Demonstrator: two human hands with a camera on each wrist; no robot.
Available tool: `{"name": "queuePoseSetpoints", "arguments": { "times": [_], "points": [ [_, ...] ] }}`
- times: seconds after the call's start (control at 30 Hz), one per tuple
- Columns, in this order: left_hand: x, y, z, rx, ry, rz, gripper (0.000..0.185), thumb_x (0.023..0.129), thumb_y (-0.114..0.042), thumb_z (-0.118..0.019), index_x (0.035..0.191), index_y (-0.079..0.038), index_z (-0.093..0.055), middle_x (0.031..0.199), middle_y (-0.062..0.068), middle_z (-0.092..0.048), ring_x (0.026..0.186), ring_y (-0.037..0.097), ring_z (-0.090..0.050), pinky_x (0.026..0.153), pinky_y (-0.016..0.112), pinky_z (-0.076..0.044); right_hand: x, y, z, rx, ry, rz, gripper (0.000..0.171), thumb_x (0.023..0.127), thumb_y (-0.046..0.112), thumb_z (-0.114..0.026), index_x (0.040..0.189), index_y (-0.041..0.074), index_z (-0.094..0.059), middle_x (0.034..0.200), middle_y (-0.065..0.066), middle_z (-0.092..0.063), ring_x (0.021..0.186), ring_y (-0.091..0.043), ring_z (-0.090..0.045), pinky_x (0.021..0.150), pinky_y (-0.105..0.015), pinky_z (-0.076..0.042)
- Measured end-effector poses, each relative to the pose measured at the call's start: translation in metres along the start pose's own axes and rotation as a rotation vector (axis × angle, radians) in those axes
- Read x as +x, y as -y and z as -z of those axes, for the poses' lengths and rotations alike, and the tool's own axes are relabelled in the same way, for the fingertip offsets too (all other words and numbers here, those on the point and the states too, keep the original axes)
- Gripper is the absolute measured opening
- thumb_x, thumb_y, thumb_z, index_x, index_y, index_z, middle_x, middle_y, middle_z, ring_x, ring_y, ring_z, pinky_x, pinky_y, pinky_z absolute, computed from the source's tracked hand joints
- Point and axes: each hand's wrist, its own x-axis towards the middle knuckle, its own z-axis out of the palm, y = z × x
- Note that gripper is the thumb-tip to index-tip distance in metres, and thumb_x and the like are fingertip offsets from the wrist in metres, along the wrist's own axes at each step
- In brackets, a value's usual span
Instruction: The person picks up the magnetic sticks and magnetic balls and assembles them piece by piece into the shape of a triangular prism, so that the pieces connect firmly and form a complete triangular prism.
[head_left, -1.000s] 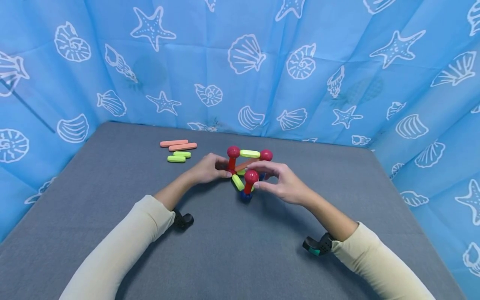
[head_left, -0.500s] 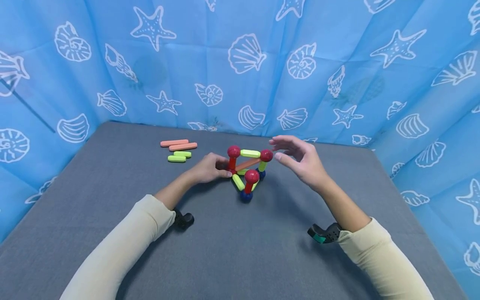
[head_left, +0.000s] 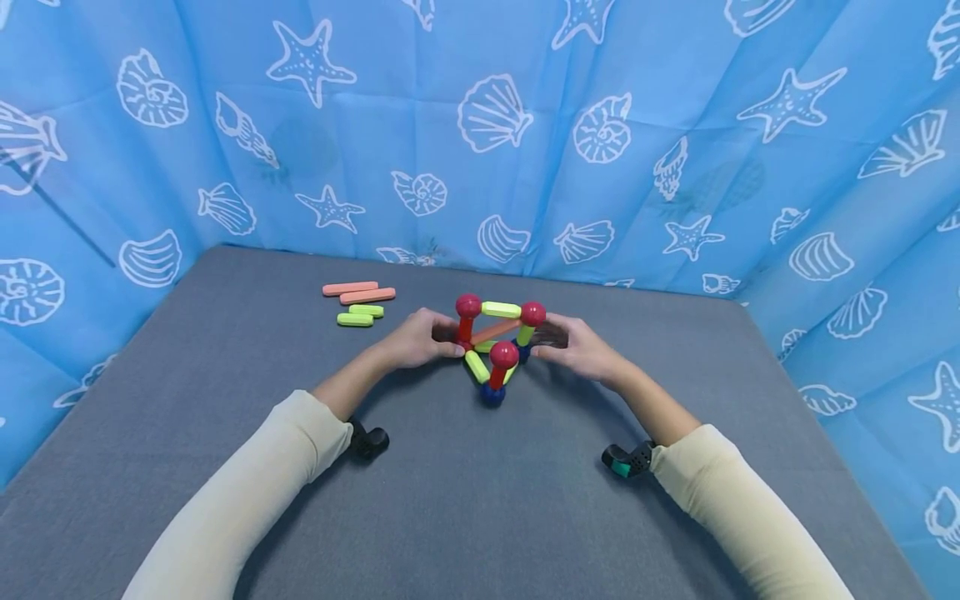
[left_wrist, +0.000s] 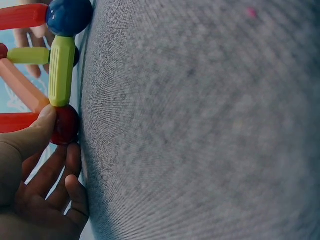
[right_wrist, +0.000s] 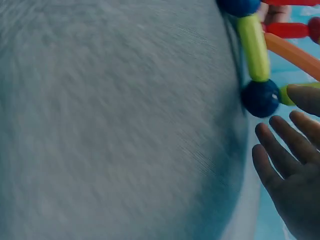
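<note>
A frame of magnetic balls and rods stands on the grey table, with a triangular base of yellow-green rods [head_left: 476,367]. Red balls [head_left: 503,355] top its three uprights; an orange rod [head_left: 497,331] slants across its back side. My left hand [head_left: 414,340] pinches the red base ball [left_wrist: 67,125] at the left corner between thumb and fingers. Beside the back right corner is my right hand [head_left: 581,348], its fingers [right_wrist: 280,150] extended near the dark blue base ball [right_wrist: 262,98]. Another blue ball [head_left: 492,393] forms the front corner.
Left of the frame, toward the back, lie two loose orange rods [head_left: 367,296] and two short yellow-green rods [head_left: 356,319]. A blue curtain [head_left: 420,125] with shell prints hangs along the table's back and sides.
My right hand drew away from the front upright to the right and up, then came down beside the back right corner. My left hand keeps its hold on the red base ball.
</note>
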Motion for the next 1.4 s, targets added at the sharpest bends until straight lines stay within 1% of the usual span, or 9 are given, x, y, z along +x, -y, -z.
{"name": "queuePoseSetpoints", "arguments": {
  "times": [0.1,0.27,0.5,0.6,0.7,0.8,0.9,1.13,1.4],
  "points": [
    [0.0,-0.001,0.0,0.0,-0.003,0.002,0.037,0.091,-0.011,-0.072,0.126,-0.001,-0.066,0.119,0.012,-0.069,0.108,0.024,-0.061,0.1,0.044,-0.047,0.003,-0.001,-0.006,-0.023,0.032,0.001,0.051,0.093,0.003,-0.066,0.14,-0.001,-0.049,0.135,-0.019,-0.058,0.128,-0.036,-0.054,0.106,-0.052,-0.042],
    [0.0,0.001,0.0,-0.015,0.007,-0.003,0.039,0.092,-0.012,-0.072,0.128,-0.001,-0.064,0.121,0.013,-0.068,0.11,0.025,-0.061,0.101,0.044,-0.046,0.007,-0.001,-0.012,-0.059,0.015,0.001,0.044,0.092,0.003,-0.067,0.134,-0.003,-0.055,0.13,-0.019,-0.061,0.125,-0.036,-0.055,0.106,-0.054,-0.041],
    [-0.009,0.011,0.017,-0.177,0.031,0.058,0.049,0.093,-0.005,-0.068,0.14,-0.004,-0.054,0.129,0.016,-0.063,0.113,0.026,-0.063,0.094,0.041,-0.052,0.009,-0.004,-0.013,-0.073,0.019,-0.015,0.037,0.093,0.003,-0.066,0.128,-0.006,-0.06,0.126,-0.021,-0.063,0.125,-0.037,-0.055,0.107,-0.055,-0.039],
    [-0.02,0.014,0.034,-0.218,-0.053,0.072,0.044,0.095,-0.005,-0.064,0.138,-0.003,-0.055,0.129,0.018,-0.063,0.112,0.027,-0.063,0.089,0.042,-0.053,0.009,-0.005,-0.013,-0.062,0.02,-0.03,0.038,0.093,0.003,-0.065,0.129,-0.007,-0.059,0.128,-0.022,-0.062,0.127,-0.038,-0.053,0.109,-0.056,-0.036],
    [-0.03,0.018,0.053,-0.239,-0.21,0.092,0.038,0.098,-0.007,-0.062,0.135,-0.001,-0.057,0.127,0.02,-0.064,0.111,0.028,-0.062,0.087,0.045,-0.051,0.008,-0.004,-0.012,-0.062,0.032,-0.045,0.039,0.094,0.003,-0.065,0.13,-0.006,-0.058,0.13,-0.023,-0.061,0.129,-0.039,-0.052,0.11,-0.055,-0.035],
    [-0.038,0.025,0.07,-0.208,-0.371,0.126,0.036,0.099,-0.01,-0.061,0.134,-0.001,-0.058,0.126,0.02,-0.064,0.112,0.029,-0.061,0.089,0.043,-0.05,0.009,-0.002,-0.012,-0.069,0.047,-0.054,0.039,0.094,0.004,-0.065,0.131,-0.005,-0.058,0.131,-0.022,-0.061,0.13,-0.037,-0.051,0.11,-0.055,-0.035],
    [-0.044,0.038,0.083,-0.15,-0.473,0.159,0.036,0.099,-0.007,-0.06,0.134,0.0,-0.058,0.125,0.021,-0.064,0.115,0.031,-0.059,0.089,0.039,-0.051,0.009,0.0,-0.011,-0.072,0.053,-0.059,0.038,0.094,0.004,-0.064,0.131,-0.004,-0.058,0.131,-0.021,-0.061,0.13,-0.037,-0.051,0.109,-0.055,-0.036],
    [-0.054,0.064,0.096,-0.087,-0.564,0.237,0.035,0.098,-0.003,-0.059,0.133,0.004,-0.057,0.123,0.024,-0.064,0.115,0.034,-0.058,0.091,0.042,-0.05,0.01,-0.002,-0.012,-0.074,0.045,-0.058,0.039,0.095,0.004,-0.064,0.132,-0.004,-0.058,0.131,-0.018,-0.062,0.129,-0.034,-0.053,0.11,-0.053,-0.036],
    [-0.054,0.076,0.098,-0.022,-0.523,0.264,0.037,0.097,0.0,-0.061,0.132,0.006,-0.056,0.123,0.026,-0.062,0.116,0.038,-0.057,0.097,0.05,-0.048,0.01,-0.001,-0.013,-0.062,0.041,-0.061,0.038,0.095,0.003,-0.064,0.132,-0.001,-0.06,0.132,-0.017,-0.062,0.13,-0.032,-0.052,0.111,-0.052,-0.035]
  ]
}}
